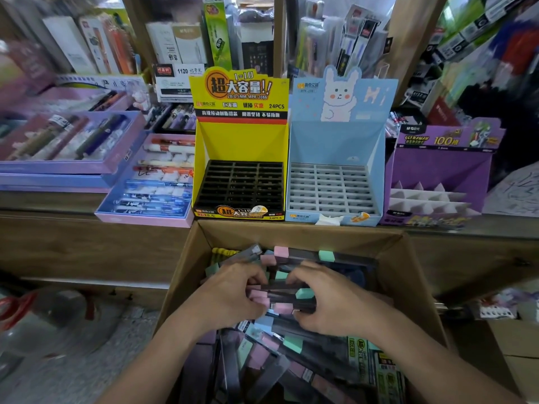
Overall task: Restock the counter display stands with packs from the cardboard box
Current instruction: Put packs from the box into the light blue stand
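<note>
An open cardboard box (186, 266) below the counter holds several dark slim packs (262, 363) with pink, green and blue caps. Both hands are inside it. My left hand (230, 295) and my right hand (323, 298) curl their fingers around a small bundle of packs with pink and green caps (284, 298), one hand at each end. On the counter stand a yellow display stand (240, 135) with a black slotted tray, a light blue rabbit stand (338, 141) with a grey slotted tray, and a purple stand (437, 170). Their slots show no packs.
Pink and purple trays of pens (151, 182) lie on the counter at the left. Shelves of stationery (189, 42) rise behind the stands. A wooden counter front (87, 249) runs left of the box, and another cardboard box (516, 345) sits at the lower right.
</note>
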`<action>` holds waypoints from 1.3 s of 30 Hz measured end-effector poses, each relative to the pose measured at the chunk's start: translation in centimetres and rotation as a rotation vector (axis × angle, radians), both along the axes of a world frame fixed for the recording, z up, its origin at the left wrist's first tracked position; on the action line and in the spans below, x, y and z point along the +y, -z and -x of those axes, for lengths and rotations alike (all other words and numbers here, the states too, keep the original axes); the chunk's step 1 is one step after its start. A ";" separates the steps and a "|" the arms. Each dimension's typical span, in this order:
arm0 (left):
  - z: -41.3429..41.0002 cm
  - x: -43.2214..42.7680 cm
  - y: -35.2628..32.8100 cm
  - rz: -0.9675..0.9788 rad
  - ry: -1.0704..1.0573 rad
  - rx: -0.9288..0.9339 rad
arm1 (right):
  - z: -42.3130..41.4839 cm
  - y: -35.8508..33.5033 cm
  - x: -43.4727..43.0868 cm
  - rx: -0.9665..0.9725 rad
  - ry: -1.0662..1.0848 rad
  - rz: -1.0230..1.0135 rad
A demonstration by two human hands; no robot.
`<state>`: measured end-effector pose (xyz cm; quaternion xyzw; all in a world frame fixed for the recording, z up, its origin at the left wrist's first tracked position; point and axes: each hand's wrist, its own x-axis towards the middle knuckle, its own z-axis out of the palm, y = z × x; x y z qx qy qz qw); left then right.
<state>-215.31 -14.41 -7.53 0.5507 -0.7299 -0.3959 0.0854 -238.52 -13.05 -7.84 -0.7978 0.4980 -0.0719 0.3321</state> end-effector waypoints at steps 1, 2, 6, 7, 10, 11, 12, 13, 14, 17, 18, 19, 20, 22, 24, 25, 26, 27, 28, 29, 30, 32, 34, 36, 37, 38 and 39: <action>0.0 0.0 -0.2 0.000 0.004 0.024 | 0.0 0.0 0.0 -0.006 0.003 0.004; 0.1 0.0 -0.4 -0.008 0.006 0.062 | 0.0 0.1 0.0 -0.018 0.008 0.009; 0.3 0.1 -0.8 -0.032 0.021 0.131 | -0.4 0.2 0.0 -0.017 0.010 -0.010; 0.3 0.1 -0.7 -0.034 0.018 0.144 | -0.4 0.3 0.0 -0.027 0.013 -0.026; 0.0 -0.1 -0.8 -0.074 -0.038 0.249 | -0.2 0.2 -0.2 -0.115 0.073 -0.109; -0.1 -0.2 -0.9 -0.089 -0.069 0.280 | -0.1 0.1 -0.2 -0.150 0.099 -0.140; -0.1 -0.3 -0.9 -0.108 -0.108 0.314 | 0.0 -0.1 -0.3 -0.188 0.125 -0.167; -0.2 -0.4 -1.0 -0.130 -0.150 0.355 | 0.1 -0.2 -0.4 -0.231 0.150 -0.195; -0.1 -0.5 -1.0 -0.149 -0.191 0.400 | 0.1 -0.4 -0.4 -0.277 0.174 -0.228; 0.2 -0.6 -1.1 -0.172 -0.304 0.482 | 0.1 -1.0 -0.4 -0.388 0.247 -0.322; 0.3 -0.6 -1.1 -0.190 -0.339 0.505 | 0.1 -1.1 -0.4 -0.408 0.262 -0.331; 0.4 -0.6 -1.1 -0.214 -0.373 0.533 | 0.1 -1.2 -0.4 -0.428 0.272 -0.337; 0.5 -0.6 -1.2 -0.238 -0.407 0.561 | 0.2 -1.2 -0.4 -0.446 0.277 -0.347; 0.5 -0.6 -1.2 -0.260 -0.472 0.605 | 0.2 -1.3 -0.4 -0.469 0.295 -0.373; 0.6 -0.6 -1.3 -0.264 -0.530 0.645 | 0.2 -1.4 -0.5 -0.515 0.326 -0.396; 0.7 -0.6 -1.4 -0.283 -0.564 0.686 | 0.2 -1.4 -0.5 -0.549 0.339 -0.409; 0.8 -0.6 -1.4 -0.321 -0.611 0.756 | 0.2 -1.3 -0.6 -0.586 0.349 -0.427; 1.0 -0.6 -1.5 -0.380 -0.671 0.847 | 0.2 -1.2 -0.6 -0.628 0.360 -0.450; 1.2 -0.6 -1.7 -0.451 -0.724 0.944 | 0.2 -1.1 -0.6 -0.671 0.371 -0.473; 1.4 -0.5 -1.9 -0.516 -0.756 1.029 | 0.2 -1.0 -0.6 -0.709 0.383 -0.490; 1.7 -0.3 -2.1 -0.568 -0.764 1.098 | 0.3 -0.9 -0.7 -0.741 0.391 -0.500; 2.4 0.4 -2.4 -0.628 -0.731 1.210 | 0.3 -0.8 -0.7 -0.802 0.389 -0.518; 3.5 1.7 -2.5 -0.641 -0.669 1.256 | 0.2 -0.9 -0.7 -0.860 0.371 -0.546; 4.8 3.0 -2.6 -0.606 -0.627 1.248 | 0.0 -1.1 -0.5 -0.898 0.360 -0.572; 5.4 3.4 -2.5 -0.582 -0.629 1.251 | -0.1 -1.2 -0.5 -0.909 0.359 -0.578; 5.9 3.7 -2.4 -0.567 -0.645 1.258 | -0.1 -1.3 -0.4 -0.920 0.359 -0.582; 6.3 3.9 -2.6 -0.558 -0.669 1.262 | -0.2 -1.5 -0.3 -0.936 0.358 -0.589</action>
